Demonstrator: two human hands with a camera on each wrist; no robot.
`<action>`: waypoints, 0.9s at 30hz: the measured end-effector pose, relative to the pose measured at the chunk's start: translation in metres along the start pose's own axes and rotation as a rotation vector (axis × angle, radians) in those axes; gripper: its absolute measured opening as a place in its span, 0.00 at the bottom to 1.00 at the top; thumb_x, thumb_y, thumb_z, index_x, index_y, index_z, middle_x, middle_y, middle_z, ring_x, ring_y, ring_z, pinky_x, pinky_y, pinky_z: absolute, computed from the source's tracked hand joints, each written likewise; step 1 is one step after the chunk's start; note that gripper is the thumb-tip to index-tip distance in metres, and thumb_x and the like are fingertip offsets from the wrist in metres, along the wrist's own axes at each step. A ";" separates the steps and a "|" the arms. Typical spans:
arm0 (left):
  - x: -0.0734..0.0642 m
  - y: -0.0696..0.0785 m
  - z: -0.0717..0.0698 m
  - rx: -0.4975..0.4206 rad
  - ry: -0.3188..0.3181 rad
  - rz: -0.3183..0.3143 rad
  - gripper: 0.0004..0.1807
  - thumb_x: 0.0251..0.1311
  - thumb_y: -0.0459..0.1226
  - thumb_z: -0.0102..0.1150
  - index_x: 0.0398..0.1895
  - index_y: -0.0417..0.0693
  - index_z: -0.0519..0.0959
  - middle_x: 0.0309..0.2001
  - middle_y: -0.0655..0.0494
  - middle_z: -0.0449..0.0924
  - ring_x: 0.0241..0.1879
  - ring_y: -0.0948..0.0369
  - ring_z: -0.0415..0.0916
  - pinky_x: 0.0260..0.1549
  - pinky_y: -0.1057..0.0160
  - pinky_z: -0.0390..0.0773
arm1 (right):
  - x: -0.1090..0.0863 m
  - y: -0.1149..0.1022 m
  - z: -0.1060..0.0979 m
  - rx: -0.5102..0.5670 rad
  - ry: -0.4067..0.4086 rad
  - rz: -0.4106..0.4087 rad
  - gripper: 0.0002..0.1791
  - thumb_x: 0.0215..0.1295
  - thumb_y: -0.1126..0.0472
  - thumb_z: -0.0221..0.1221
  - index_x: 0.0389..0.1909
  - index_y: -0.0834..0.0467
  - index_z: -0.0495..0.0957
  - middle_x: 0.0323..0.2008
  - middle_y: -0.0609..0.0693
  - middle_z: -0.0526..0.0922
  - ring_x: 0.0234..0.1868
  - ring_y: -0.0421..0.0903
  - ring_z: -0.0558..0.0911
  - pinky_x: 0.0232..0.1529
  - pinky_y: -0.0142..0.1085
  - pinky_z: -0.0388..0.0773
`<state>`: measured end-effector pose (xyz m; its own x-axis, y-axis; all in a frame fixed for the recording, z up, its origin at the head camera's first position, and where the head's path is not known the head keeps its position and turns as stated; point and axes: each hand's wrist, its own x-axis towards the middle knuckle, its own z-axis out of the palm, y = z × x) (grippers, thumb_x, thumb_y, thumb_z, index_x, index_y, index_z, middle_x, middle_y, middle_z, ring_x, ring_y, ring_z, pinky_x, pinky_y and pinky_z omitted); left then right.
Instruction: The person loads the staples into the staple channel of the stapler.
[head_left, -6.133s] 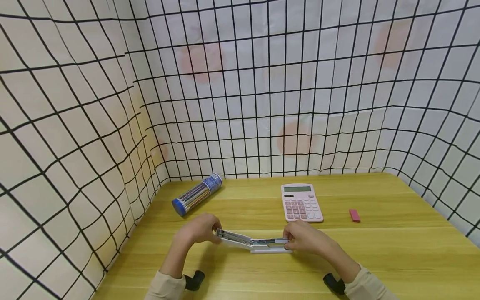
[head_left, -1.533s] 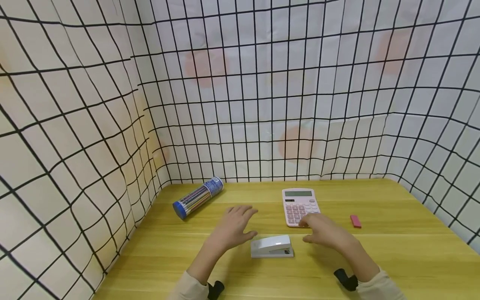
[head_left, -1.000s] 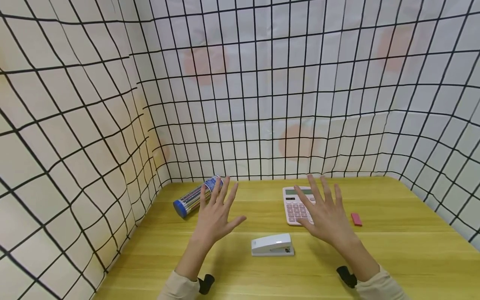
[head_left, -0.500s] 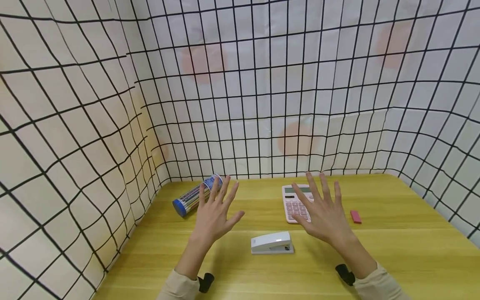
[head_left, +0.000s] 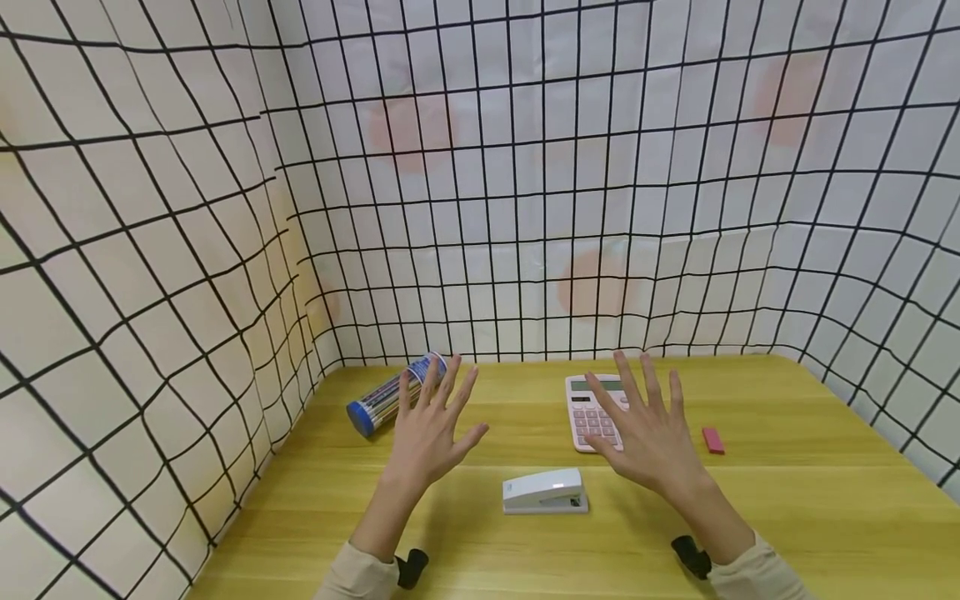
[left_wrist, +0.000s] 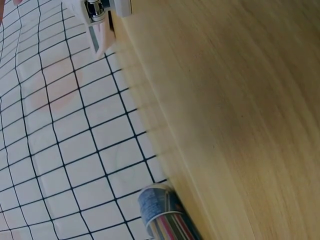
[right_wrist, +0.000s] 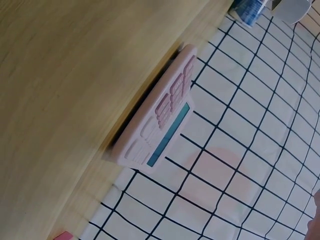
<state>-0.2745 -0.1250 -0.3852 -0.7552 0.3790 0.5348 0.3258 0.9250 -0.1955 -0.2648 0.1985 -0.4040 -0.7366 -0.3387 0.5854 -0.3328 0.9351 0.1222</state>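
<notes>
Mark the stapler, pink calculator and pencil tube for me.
Stapler (head_left: 542,487): head view, on its white upper arm.
Pink calculator (right_wrist: 163,112): right wrist view, on its keypad.
Pencil tube (head_left: 385,401): head view, on its clear side.

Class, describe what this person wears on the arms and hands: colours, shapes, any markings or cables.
The left sleeve and right sleeve are beige, without visible markings. Beside each cuff, on its inner side, shows a stubby black piece, its twin on the right. The left hand and right hand are gloveless. No cables show.
</notes>
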 end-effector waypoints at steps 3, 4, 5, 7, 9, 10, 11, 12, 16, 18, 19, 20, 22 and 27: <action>0.000 0.001 0.001 0.000 -0.003 0.004 0.45 0.63 0.67 0.42 0.78 0.65 0.42 0.80 0.58 0.41 0.78 0.51 0.40 0.71 0.35 0.43 | -0.001 0.000 0.001 0.006 -0.020 0.010 0.48 0.56 0.32 0.56 0.76 0.42 0.50 0.78 0.58 0.37 0.77 0.61 0.28 0.69 0.68 0.34; 0.000 0.001 0.001 -0.001 -0.006 0.005 0.45 0.63 0.67 0.42 0.78 0.65 0.42 0.80 0.58 0.41 0.78 0.51 0.40 0.71 0.35 0.44 | -0.001 0.000 0.001 0.007 -0.025 0.012 0.48 0.57 0.32 0.56 0.76 0.42 0.50 0.78 0.58 0.37 0.77 0.61 0.28 0.69 0.68 0.34; 0.000 0.001 0.001 -0.002 -0.013 0.004 0.45 0.63 0.67 0.41 0.79 0.66 0.41 0.80 0.58 0.40 0.78 0.51 0.39 0.71 0.35 0.44 | -0.001 0.000 0.002 0.009 -0.029 0.014 0.48 0.57 0.32 0.56 0.76 0.42 0.50 0.78 0.58 0.37 0.77 0.61 0.28 0.69 0.68 0.35; 0.000 0.001 0.001 -0.001 -0.022 0.002 0.45 0.64 0.68 0.41 0.79 0.65 0.41 0.80 0.58 0.40 0.79 0.51 0.38 0.71 0.35 0.43 | -0.001 0.000 0.002 0.012 -0.033 0.014 0.48 0.57 0.31 0.55 0.76 0.42 0.50 0.78 0.58 0.36 0.77 0.61 0.28 0.69 0.68 0.35; 0.001 0.002 0.001 -0.001 -0.021 0.000 0.45 0.63 0.68 0.41 0.79 0.65 0.41 0.80 0.58 0.41 0.79 0.51 0.38 0.71 0.35 0.43 | -0.001 0.001 0.003 0.019 -0.034 0.013 0.48 0.57 0.31 0.55 0.76 0.42 0.50 0.78 0.57 0.33 0.77 0.61 0.28 0.69 0.68 0.35; 0.001 0.002 0.001 -0.005 -0.025 -0.001 0.45 0.63 0.68 0.41 0.78 0.65 0.41 0.80 0.58 0.41 0.79 0.51 0.38 0.72 0.35 0.41 | -0.001 0.001 0.003 0.021 -0.032 0.012 0.48 0.57 0.31 0.55 0.76 0.42 0.50 0.78 0.57 0.33 0.77 0.61 0.28 0.69 0.68 0.35; 0.001 0.002 0.001 -0.003 -0.026 -0.001 0.46 0.63 0.68 0.41 0.78 0.65 0.41 0.79 0.58 0.41 0.79 0.51 0.37 0.72 0.35 0.41 | -0.001 0.001 0.003 0.028 -0.030 0.012 0.48 0.57 0.31 0.55 0.76 0.42 0.50 0.79 0.56 0.32 0.77 0.61 0.28 0.69 0.68 0.35; 0.001 0.002 0.001 -0.005 -0.026 0.000 0.46 0.62 0.68 0.43 0.78 0.65 0.41 0.79 0.58 0.41 0.79 0.51 0.37 0.72 0.35 0.40 | -0.001 0.001 0.004 0.032 -0.028 0.011 0.48 0.57 0.31 0.56 0.76 0.42 0.50 0.79 0.56 0.32 0.77 0.61 0.28 0.69 0.68 0.35; 0.001 0.003 0.000 0.008 -0.031 0.009 0.48 0.60 0.68 0.45 0.78 0.66 0.41 0.80 0.58 0.40 0.79 0.52 0.37 0.71 0.35 0.41 | -0.001 0.001 0.004 0.041 -0.034 0.010 0.49 0.57 0.31 0.56 0.77 0.42 0.50 0.78 0.57 0.31 0.77 0.61 0.27 0.70 0.67 0.34; 0.000 0.003 0.000 0.025 -0.027 0.012 0.48 0.60 0.69 0.46 0.78 0.66 0.42 0.80 0.59 0.40 0.79 0.52 0.38 0.71 0.35 0.43 | -0.001 0.001 0.004 0.033 -0.033 0.005 0.49 0.57 0.31 0.56 0.77 0.43 0.50 0.78 0.57 0.31 0.77 0.61 0.27 0.70 0.67 0.35; 0.000 0.002 0.000 0.035 -0.025 0.012 0.48 0.60 0.69 0.45 0.78 0.66 0.43 0.79 0.58 0.41 0.79 0.52 0.38 0.71 0.35 0.44 | -0.001 0.002 0.004 0.027 -0.032 0.002 0.49 0.57 0.31 0.56 0.77 0.43 0.50 0.78 0.58 0.31 0.77 0.61 0.27 0.70 0.66 0.34; 0.000 0.002 0.000 0.041 -0.022 0.011 0.48 0.60 0.69 0.45 0.78 0.66 0.43 0.79 0.58 0.41 0.79 0.52 0.38 0.71 0.35 0.44 | -0.001 0.002 0.004 0.021 -0.030 -0.002 0.49 0.57 0.31 0.55 0.77 0.43 0.50 0.78 0.58 0.32 0.77 0.62 0.27 0.71 0.66 0.34; 0.000 0.002 0.001 0.046 -0.015 0.009 0.48 0.59 0.70 0.44 0.78 0.66 0.43 0.79 0.58 0.43 0.79 0.52 0.38 0.71 0.36 0.44 | -0.001 0.003 0.004 0.006 -0.026 -0.008 0.49 0.57 0.31 0.55 0.77 0.43 0.49 0.78 0.58 0.32 0.77 0.62 0.28 0.71 0.65 0.32; 0.000 0.002 0.000 0.043 -0.020 0.005 0.48 0.59 0.70 0.43 0.78 0.66 0.42 0.79 0.59 0.42 0.79 0.53 0.37 0.72 0.36 0.41 | -0.001 0.002 0.003 -0.003 -0.026 -0.012 0.49 0.57 0.31 0.54 0.77 0.43 0.49 0.78 0.57 0.30 0.77 0.61 0.27 0.71 0.65 0.32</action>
<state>-0.2741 -0.1226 -0.3857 -0.7650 0.3832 0.5175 0.3047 0.9234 -0.2334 -0.2668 0.2007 -0.4072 -0.7477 -0.3521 0.5630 -0.3396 0.9313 0.1314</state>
